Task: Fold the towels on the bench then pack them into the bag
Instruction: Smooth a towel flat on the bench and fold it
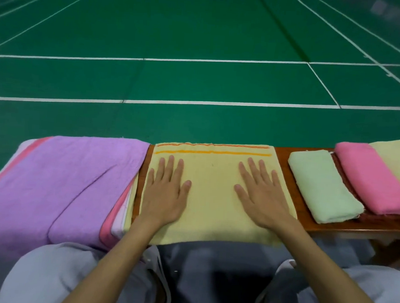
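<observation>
Hands (211,193) flat on yellow towel (210,213)

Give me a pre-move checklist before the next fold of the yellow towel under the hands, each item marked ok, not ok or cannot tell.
1. Both palms flat on the yellow towel, left hand and right hand: ok.
2. Towel surface smooth, no visible wrinkles: ok.
3. Orange-striped edge lies straight along the far side: ok.
4. Towel fully on the bench: not ok, the near edge hangs over toward the lap.
5. Clear of the purple towel pile: cannot tell, its left edge runs close to the pile.
6. Space kept from the folded green towel: ok, bare wood between.
7. Bag within reach: cannot tell, none in view.
</observation>
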Tool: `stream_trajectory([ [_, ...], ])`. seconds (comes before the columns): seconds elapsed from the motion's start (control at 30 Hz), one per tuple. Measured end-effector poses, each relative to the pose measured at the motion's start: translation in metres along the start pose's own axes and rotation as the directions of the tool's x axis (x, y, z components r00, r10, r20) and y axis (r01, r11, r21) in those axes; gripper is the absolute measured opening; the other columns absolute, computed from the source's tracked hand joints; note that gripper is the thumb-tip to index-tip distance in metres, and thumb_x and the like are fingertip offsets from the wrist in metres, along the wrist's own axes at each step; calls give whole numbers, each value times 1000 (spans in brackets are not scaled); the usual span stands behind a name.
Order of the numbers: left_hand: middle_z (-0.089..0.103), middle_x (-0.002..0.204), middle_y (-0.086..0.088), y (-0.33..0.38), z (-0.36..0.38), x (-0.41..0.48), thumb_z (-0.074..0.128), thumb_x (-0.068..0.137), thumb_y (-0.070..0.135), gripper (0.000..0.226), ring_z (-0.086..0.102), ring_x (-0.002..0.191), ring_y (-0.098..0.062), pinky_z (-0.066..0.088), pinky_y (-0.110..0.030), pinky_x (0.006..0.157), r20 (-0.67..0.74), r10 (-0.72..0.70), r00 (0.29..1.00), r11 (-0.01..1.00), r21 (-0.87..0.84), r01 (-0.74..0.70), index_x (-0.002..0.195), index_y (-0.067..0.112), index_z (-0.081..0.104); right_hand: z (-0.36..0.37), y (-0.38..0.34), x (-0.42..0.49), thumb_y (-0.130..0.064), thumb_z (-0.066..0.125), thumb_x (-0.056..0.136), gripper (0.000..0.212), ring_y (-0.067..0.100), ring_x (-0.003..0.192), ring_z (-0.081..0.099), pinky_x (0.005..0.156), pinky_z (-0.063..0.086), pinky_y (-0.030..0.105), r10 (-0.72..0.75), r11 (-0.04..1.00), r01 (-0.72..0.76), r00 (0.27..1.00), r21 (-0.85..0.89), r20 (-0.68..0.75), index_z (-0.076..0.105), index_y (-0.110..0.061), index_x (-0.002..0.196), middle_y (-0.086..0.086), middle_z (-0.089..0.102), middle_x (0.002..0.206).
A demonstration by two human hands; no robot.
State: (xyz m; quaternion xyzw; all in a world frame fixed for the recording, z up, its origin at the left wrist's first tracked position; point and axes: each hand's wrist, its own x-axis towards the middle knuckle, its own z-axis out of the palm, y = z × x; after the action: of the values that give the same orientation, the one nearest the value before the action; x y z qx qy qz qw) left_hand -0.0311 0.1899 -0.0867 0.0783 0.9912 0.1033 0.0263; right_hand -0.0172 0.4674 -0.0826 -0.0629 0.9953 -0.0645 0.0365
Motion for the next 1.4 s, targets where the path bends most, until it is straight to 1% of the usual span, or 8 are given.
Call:
stream_trajectory([
  [0.33, 26, 167, -14, -3, -20, -5, 39, 106, 47, 63, 20, 154, -34, 19, -49, 125, -151, -155, 976, 964, -238, 116, 159, 13, 32, -11, 14, 1, -54, 21, 106, 68, 27, 158, 1, 128, 9, 48, 144, 981, -134, 987, 143, -66, 11, -21, 164, 4, 3, 172],
  [0.53, 59, 101, -8, -7, -38, -1, 73, 90, 35, 40, 58, 94, -27, 47, -35, 69, -123, -393, 911, 883, -326, 337, 117, 11, 56, -36, 6, 2, -38, 65, 95, 53, 31, 116, 52, 95, 47, 45, 476, 854, -402, 860, 332, -185, 41, -16, 137, 14, 53, 130],
  [0.63, 58, 76, -1, -3, -42, 0, 70, 94, 19, 20, 54, 68, -15, 37, -25, 55, -77, -405, 911, 822, -466, 327, 80, 16, 55, -41, 7, 6, -29, 63, 97, 45, 31, 110, 61, 87, 50, 42, 431, 860, -380, 898, 341, -86, 45, -16, 136, 11, 62, 126],
  [0.73, 64, 83, -6, -4, -52, 3, 70, 94, 20, 14, 62, 80, -25, 49, -34, 66, -16, -392, 920, 752, -581, 310, 87, 12, 61, -47, 15, 9, -19, 68, 94, 75, 27, 112, 59, 87, 48, 37, 284, 846, -225, 958, 483, -52, 29, -29, 158, -1, 58, 133],
  [0.87, 72, 106, -7, -13, -75, 4, 79, 87, 13, 29, 71, 96, -27, 59, -42, 84, 191, -414, 890, 328, -880, 342, 111, 13, 64, -63, 23, 7, 6, 68, 89, 85, 17, 93, 65, 77, 54, 24, 135, 358, -96, 990, 929, 50, 38, -38, 155, 5, 69, 115],
  [0.97, 68, 113, 5, -19, -83, 2, 80, 86, 6, 61, 72, 95, -18, 59, -33, 74, 159, -379, 912, 238, -935, 262, 136, 27, 53, -74, 29, 5, 5, 69, 89, 61, 14, 110, 66, 81, 56, 23, 111, 178, -160, 984, 971, 142, 62, -29, 139, -2, 66, 128],
  [1.1, 69, 125, 6, -24, -86, 2, 69, 87, -5, 44, 68, 105, -11, 57, -29, 87, 158, -291, 944, 335, -907, 255, 120, 25, 75, -75, 38, 1, -2, 75, 87, 28, 18, 110, 67, 77, 55, 23, 180, 199, -84, 983, 976, 48, 80, -22, 107, 0, 75, 115],
  [1.4, 72, 87, -29, -47, -93, 0, 82, 85, 10, 27, 66, 72, -30, 58, -57, 79, 20, -178, 984, 706, -693, 142, 100, 33, 78, -88, 52, -5, 2, 76, 85, 38, 17, 103, 74, 88, 61, 36, 107, 365, 6, 993, 931, -49, 74, -17, 118, 1, 79, 103],
])
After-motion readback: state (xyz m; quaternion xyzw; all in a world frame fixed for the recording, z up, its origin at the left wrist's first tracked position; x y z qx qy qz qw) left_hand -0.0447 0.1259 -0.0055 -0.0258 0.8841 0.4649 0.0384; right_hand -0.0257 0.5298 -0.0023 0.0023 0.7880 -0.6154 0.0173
